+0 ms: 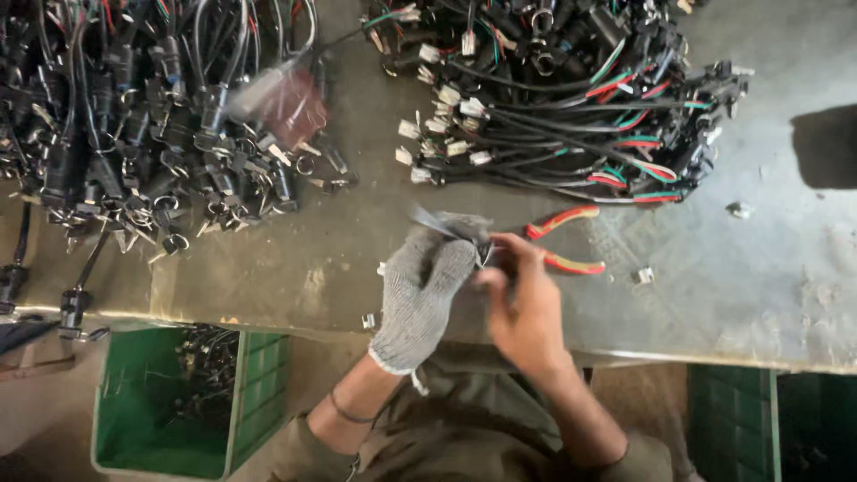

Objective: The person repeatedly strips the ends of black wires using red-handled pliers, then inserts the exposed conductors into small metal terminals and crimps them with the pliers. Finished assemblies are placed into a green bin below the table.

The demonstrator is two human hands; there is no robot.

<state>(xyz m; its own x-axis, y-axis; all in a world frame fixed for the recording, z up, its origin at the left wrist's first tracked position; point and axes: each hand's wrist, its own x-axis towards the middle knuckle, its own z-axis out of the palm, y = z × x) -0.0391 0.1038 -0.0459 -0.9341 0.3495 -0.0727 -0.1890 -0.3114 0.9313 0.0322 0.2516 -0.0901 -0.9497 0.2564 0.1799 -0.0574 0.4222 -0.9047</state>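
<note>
My left hand (420, 295) wears a grey knit glove and grips a small dark, blurred part (455, 225) just above the table's near edge. My bare right hand (522, 299) is pressed against the same part from the right, fingers curled on it. Red-and-yellow handled pliers (562, 241) lie on the table right behind my right hand. What the part is cannot be made out through the blur.
A pile of black wire harnesses with white connectors (553, 98) lies at the back right. A larger heap of black cables, locks and keys (152, 125) fills the back left. A green crate (178, 402) stands below the metal table (759, 295), another (750, 419) at right.
</note>
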